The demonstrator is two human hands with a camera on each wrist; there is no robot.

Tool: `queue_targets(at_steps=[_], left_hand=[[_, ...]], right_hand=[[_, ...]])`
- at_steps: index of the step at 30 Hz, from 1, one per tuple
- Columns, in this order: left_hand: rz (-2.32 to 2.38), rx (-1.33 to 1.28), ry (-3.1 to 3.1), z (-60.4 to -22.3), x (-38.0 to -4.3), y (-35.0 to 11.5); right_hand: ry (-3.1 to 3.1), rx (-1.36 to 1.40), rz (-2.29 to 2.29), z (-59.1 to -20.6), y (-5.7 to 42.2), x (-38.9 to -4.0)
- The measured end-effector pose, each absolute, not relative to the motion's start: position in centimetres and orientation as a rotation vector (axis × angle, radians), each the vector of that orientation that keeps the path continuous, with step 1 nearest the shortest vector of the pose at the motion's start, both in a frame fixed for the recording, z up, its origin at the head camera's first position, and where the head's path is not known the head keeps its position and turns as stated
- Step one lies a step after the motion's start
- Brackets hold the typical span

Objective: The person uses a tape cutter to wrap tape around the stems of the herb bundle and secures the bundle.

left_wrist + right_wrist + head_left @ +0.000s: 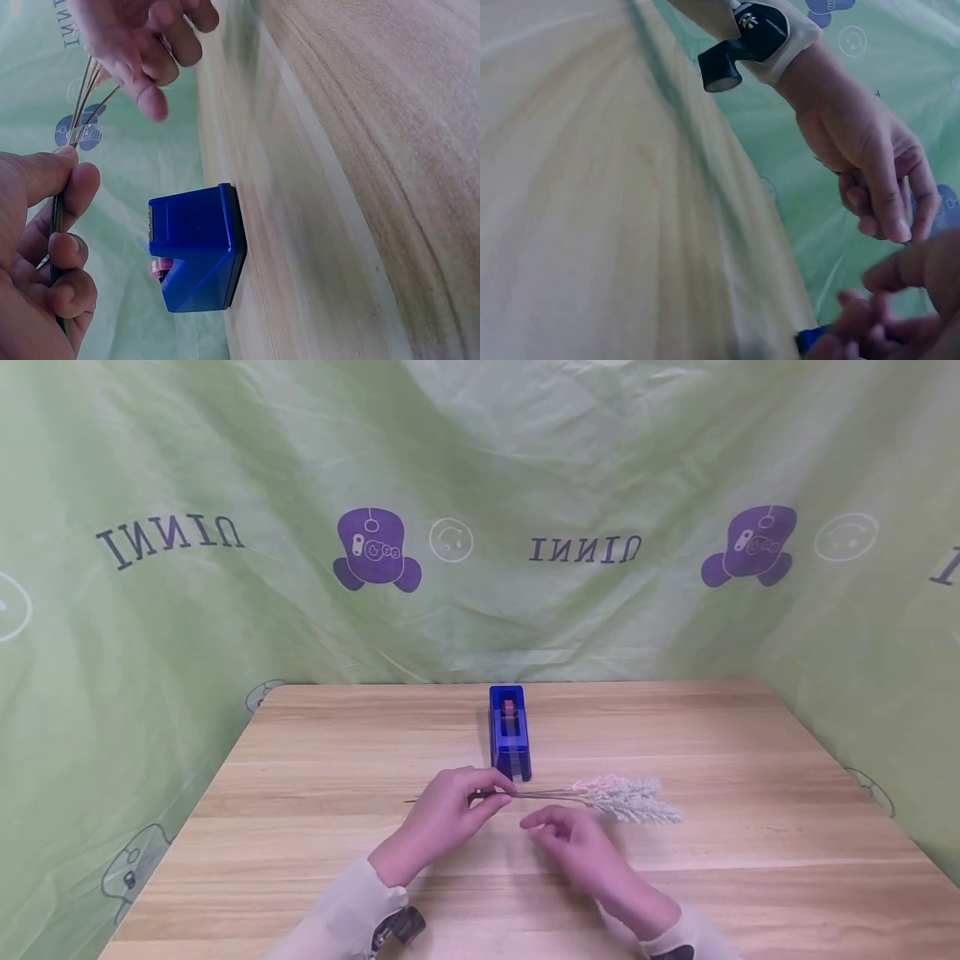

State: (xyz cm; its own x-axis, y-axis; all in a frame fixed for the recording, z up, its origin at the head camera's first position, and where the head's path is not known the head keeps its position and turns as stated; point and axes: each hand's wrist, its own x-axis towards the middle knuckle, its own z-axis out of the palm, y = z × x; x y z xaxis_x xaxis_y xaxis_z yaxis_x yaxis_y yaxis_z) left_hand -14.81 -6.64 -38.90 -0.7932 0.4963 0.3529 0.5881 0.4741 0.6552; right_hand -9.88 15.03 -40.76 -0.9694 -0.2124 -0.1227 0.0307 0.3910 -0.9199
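My left hand point(456, 803) pinches the thin dark stems point(57, 217) of a small bunch of feathery flower sprays between thumb and fingers. The fluffy heads, one pink point(597, 782) and the others whitish grey point(637, 802), point to the right above the table. In the left wrist view a clear strip of tape point(91, 134) lies across the stems just beyond the thumb tip. My right hand point(576, 850) is beside the stems, its fingers loosely bent and holding nothing. Behind the left fingertips stands a blue tape dispenser point(512, 739) with a pinkish-red core.
The wooden table point(315, 743) reaches back to a green printed curtain point(480, 618), which also hangs along both sides. A dark device point(761, 34) is strapped to the left wrist over a light sleeve point(341, 910).
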Motion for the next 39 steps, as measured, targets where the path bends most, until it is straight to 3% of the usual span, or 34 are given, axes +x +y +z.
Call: queue_targets(at_steps=[5,13,23,39], left_hand=[[-1.219,-0.968,-2.588,-38.9,-14.8,-6.7],[-1.218,-0.976,-2.576,-38.9,-14.8,-6.6],[-1.241,-0.935,-2.588,-38.8,-14.6,-6.4],[-1.219,-0.939,-2.592,-38.8,-14.5,-6.3]], right_hand=[[2.496,-0.685,-1.324,-39.2,16.2,-9.3],[3.190,-1.074,-1.058,-36.5,16.0,-9.5],[3.519,-1.144,-0.409,-37.7,15.0,-11.6],[3.540,-1.305,-0.410,-38.5,14.8,-12.5]])
